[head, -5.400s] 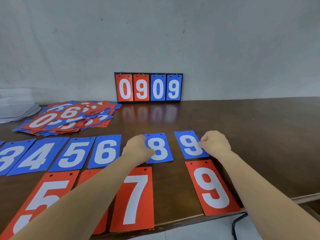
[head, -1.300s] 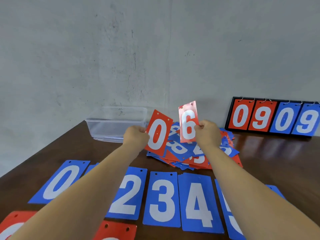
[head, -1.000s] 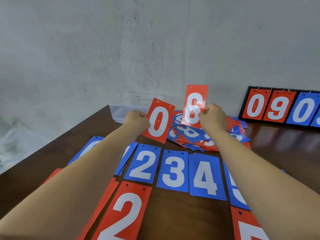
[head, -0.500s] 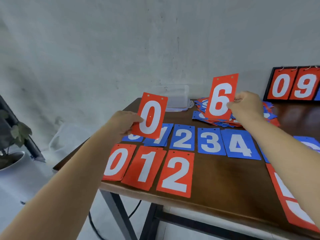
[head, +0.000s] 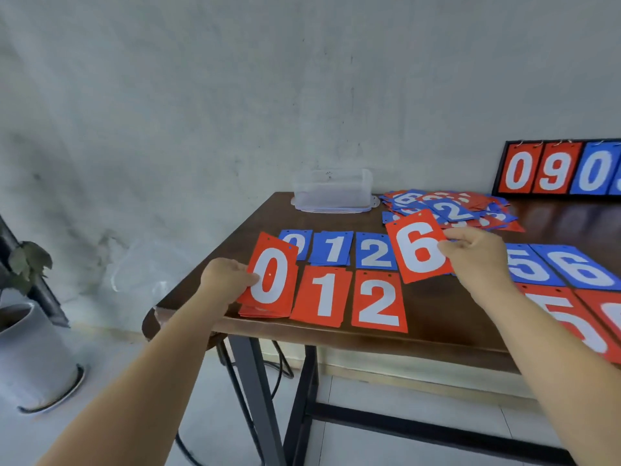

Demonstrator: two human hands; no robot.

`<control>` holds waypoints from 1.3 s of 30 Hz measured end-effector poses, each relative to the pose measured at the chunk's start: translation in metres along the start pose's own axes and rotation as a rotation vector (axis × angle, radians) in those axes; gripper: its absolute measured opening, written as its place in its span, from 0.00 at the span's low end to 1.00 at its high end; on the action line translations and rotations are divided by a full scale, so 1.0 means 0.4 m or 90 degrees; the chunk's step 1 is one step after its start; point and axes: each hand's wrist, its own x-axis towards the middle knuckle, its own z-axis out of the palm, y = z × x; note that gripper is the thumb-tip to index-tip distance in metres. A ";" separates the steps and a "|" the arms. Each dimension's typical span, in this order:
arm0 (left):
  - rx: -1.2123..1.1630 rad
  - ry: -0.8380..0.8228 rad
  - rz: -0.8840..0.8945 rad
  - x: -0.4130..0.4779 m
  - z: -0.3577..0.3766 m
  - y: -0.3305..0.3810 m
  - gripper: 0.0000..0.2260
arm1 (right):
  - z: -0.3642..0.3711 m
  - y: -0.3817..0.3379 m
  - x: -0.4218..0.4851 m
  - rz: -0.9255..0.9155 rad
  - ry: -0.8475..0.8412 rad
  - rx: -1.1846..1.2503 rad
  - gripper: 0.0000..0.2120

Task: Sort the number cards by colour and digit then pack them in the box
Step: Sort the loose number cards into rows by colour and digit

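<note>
- A clear plastic box (head: 332,190) stands at the far left edge of the table (head: 437,314). The wall shows through its sides, and no contents can be made out.
- A loose pile (head: 450,210) of red and blue cards lies just right of the box. A blue "2" and part of a "6" can be read on top.
- A scoreboard (head: 564,169) stands against the far wall at the right. It reads red "0", red "9", blue "0", and the rest is cut off.
- The far row is blue: "0" (head: 302,243), "1" (head: 332,248), "2" (head: 374,252), then "5" (head: 527,267) and "6" (head: 578,267).
- The near row is red: "1" (head: 324,297), "2" (head: 378,302) and a partial "5" (head: 571,324).
- The hands are held well apart.
- The red 0 card (head: 272,280) is pinched at its left edge by the left hand (head: 228,280).
- The red 6 card (head: 418,250) is pinched at its right edge by the right hand (head: 477,253), tilted, in front of the blue row.
- Compared with half a second ago, the red 0 card is lowered onto a red stack (head: 258,311) at the near left corner. The red 6 card is lowered from above the pile.
</note>
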 end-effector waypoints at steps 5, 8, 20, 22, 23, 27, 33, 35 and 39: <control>0.177 0.074 0.054 -0.008 0.027 -0.033 0.09 | -0.014 -0.001 -0.059 0.015 0.030 0.007 0.16; 0.253 0.102 0.053 -0.005 0.043 -0.049 0.07 | -0.021 -0.005 -0.088 0.004 0.037 0.001 0.16; 0.308 0.096 0.221 -0.115 0.188 0.072 0.19 | -0.097 0.026 -0.146 0.012 0.058 -0.051 0.18; 0.317 0.077 0.239 -0.143 0.226 0.109 0.21 | -0.127 0.038 -0.143 0.014 0.064 -0.055 0.18; 0.316 0.073 0.248 -0.155 0.245 0.128 0.21 | -0.143 0.048 -0.138 0.015 0.066 -0.054 0.18; 0.297 0.068 0.276 -0.198 0.321 0.212 0.22 | -0.226 0.097 -0.109 0.034 0.075 -0.041 0.18; 0.272 0.061 0.321 -0.252 0.460 0.322 0.22 | -0.424 0.200 -0.056 0.082 0.116 -0.016 0.17; 0.272 0.055 0.334 -0.277 0.509 0.348 0.22 | -0.491 0.237 -0.035 0.100 0.134 -0.012 0.17; 0.273 0.035 0.337 -0.321 0.593 0.388 0.22 | -0.566 0.299 0.000 0.142 0.106 -0.028 0.17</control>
